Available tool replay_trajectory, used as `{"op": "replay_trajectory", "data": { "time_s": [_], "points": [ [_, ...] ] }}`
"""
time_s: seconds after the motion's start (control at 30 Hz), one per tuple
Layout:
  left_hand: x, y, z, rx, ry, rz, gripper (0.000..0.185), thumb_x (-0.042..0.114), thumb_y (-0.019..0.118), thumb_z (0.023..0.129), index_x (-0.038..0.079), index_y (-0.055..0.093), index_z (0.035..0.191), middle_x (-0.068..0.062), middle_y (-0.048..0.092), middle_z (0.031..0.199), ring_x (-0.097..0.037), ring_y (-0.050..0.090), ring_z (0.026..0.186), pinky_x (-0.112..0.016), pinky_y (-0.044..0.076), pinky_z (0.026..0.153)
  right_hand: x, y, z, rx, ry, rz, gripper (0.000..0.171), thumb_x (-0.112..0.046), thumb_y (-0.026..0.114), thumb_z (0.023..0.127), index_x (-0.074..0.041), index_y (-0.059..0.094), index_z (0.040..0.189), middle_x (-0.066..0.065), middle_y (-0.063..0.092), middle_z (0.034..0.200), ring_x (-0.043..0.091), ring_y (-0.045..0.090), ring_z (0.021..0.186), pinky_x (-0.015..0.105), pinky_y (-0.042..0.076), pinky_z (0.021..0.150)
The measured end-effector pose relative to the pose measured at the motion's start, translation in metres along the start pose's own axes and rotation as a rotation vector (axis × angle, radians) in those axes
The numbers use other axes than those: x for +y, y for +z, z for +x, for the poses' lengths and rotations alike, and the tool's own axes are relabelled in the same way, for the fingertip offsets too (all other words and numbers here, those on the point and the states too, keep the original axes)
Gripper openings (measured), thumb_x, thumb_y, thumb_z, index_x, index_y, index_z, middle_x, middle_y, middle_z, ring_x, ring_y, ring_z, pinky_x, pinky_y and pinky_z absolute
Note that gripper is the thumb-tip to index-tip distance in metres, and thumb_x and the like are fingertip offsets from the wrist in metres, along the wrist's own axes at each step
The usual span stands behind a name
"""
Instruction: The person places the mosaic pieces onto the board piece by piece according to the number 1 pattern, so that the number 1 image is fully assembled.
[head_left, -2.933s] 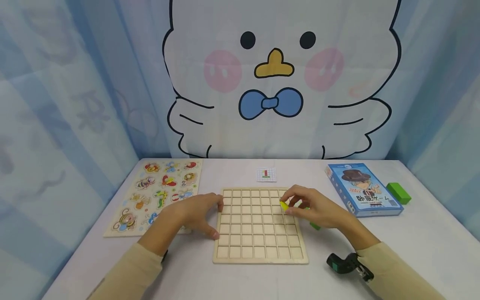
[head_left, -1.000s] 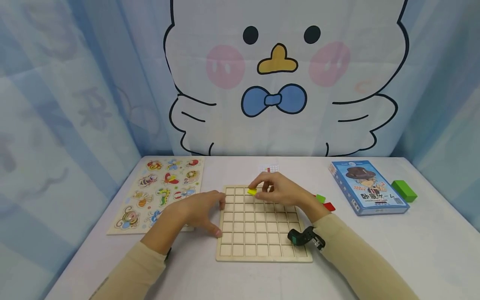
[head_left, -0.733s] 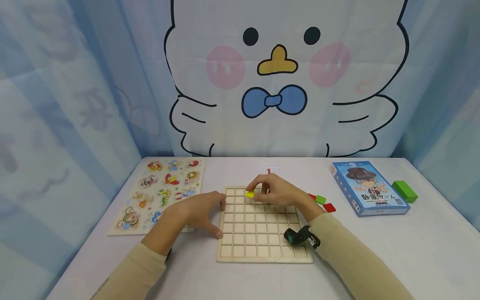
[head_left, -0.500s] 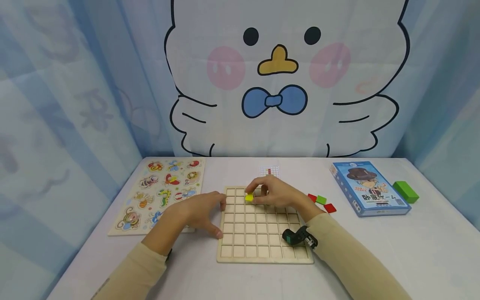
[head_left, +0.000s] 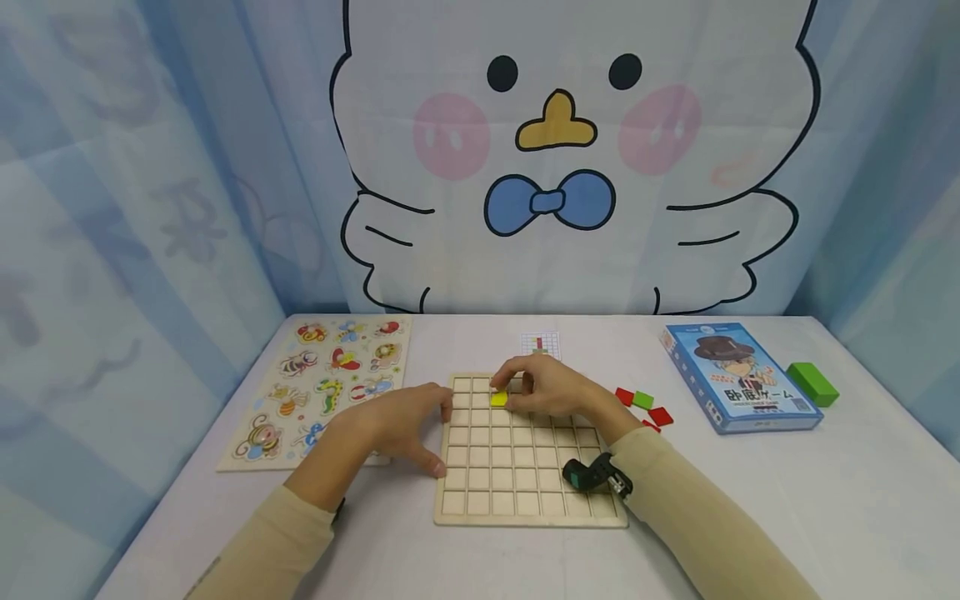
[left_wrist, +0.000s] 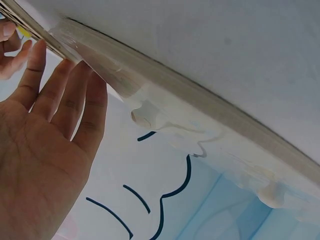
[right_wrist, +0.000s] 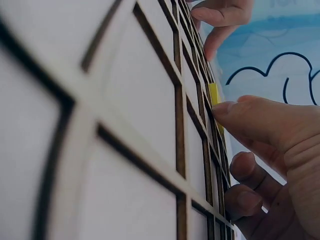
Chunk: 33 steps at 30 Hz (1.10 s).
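Note:
In the head view, a pale wooden grid board [head_left: 527, 502] lies mid-table. My right hand [head_left: 551, 385] pinches a small yellow square tile [head_left: 498, 400] between thumb and index finger, at a cell near the board's far side, left of its middle. The right wrist view has the tile's yellow edge [right_wrist: 214, 93] right at the grid bars, beside the thumb. My left hand [head_left: 397, 423] rests along the board's left edge, thumb and fingers spread apart. From the left wrist, its palm [left_wrist: 45, 165] shows with the fingers extended to the board's edge.
Right of the board lie loose red tiles [head_left: 661, 416] and a green tile [head_left: 642, 400], partly behind my right forearm. Farther right are a blue game box [head_left: 738, 375] and a green block [head_left: 813, 384]. An insect puzzle board [head_left: 300, 392] lies left; a small grid card [head_left: 540, 342] sits behind.
My right hand has carried the yellow tile leftward across the board, then slightly nearer and down onto a cell. Red and green tiles have come into view. The left hand keeps its place.

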<state>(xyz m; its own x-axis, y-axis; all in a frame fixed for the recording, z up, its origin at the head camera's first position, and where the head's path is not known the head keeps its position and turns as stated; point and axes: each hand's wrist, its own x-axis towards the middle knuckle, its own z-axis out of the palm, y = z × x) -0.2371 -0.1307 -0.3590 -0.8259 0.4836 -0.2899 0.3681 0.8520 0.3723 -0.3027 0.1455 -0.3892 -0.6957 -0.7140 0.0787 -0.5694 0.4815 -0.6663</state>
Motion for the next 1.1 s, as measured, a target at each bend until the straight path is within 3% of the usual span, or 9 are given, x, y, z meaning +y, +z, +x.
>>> {"op": "replay_trajectory", "data": {
  "time_s": [0.27, 0.43, 0.77, 1.1],
  "points": [
    [0.001, -0.001, -0.001, -0.004, -0.026, -0.017, 0.062, 0.043, 0.096, 0.068, 0.026, 0.053, 0.110, 0.007, 0.054, 0.124, -0.016, 0.051, 0.105, -0.038, 0.046, 0.099, 0.003, 0.001, 0.002, 0.002, -0.029, -0.017, 0.023, -0.008, 0.073, 0.095, -0.015, 0.073, 0.116, 0.000, 0.071, 0.115, 0.013, 0.056, 0.073, 0.028, 0.051, 0.068],
    [0.001, 0.001, -0.001, -0.010, -0.017, -0.052, 0.061, 0.041, 0.097, 0.068, 0.025, 0.054, 0.109, 0.008, 0.054, 0.123, -0.016, 0.052, 0.107, -0.039, 0.046, 0.100, 0.000, 0.004, 0.002, -0.008, 0.001, -0.032, 0.023, -0.009, 0.072, 0.095, -0.016, 0.072, 0.117, -0.001, 0.070, 0.114, 0.015, 0.057, 0.076, 0.029, 0.051, 0.070],
    [0.003, -0.003, 0.000, -0.002, -0.013, -0.001, 0.062, 0.042, 0.096, 0.069, 0.025, 0.053, 0.111, 0.007, 0.055, 0.124, -0.016, 0.052, 0.104, -0.038, 0.047, 0.096, -0.002, -0.003, -0.001, -0.034, 0.006, -0.040, 0.022, -0.009, 0.071, 0.095, -0.018, 0.073, 0.115, -0.002, 0.070, 0.112, 0.014, 0.056, 0.073, 0.029, 0.050, 0.068],
    [0.002, -0.001, 0.002, -0.005, -0.010, -0.011, 0.062, 0.041, 0.096, 0.070, 0.024, 0.053, 0.111, 0.005, 0.054, 0.125, -0.016, 0.051, 0.108, -0.038, 0.045, 0.103, -0.010, -0.008, -0.016, -0.040, 0.006, -0.056, 0.029, -0.010, 0.070, 0.095, -0.017, 0.070, 0.123, 0.001, 0.067, 0.122, 0.013, 0.061, 0.087, 0.030, 0.052, 0.076]
  ]
}}
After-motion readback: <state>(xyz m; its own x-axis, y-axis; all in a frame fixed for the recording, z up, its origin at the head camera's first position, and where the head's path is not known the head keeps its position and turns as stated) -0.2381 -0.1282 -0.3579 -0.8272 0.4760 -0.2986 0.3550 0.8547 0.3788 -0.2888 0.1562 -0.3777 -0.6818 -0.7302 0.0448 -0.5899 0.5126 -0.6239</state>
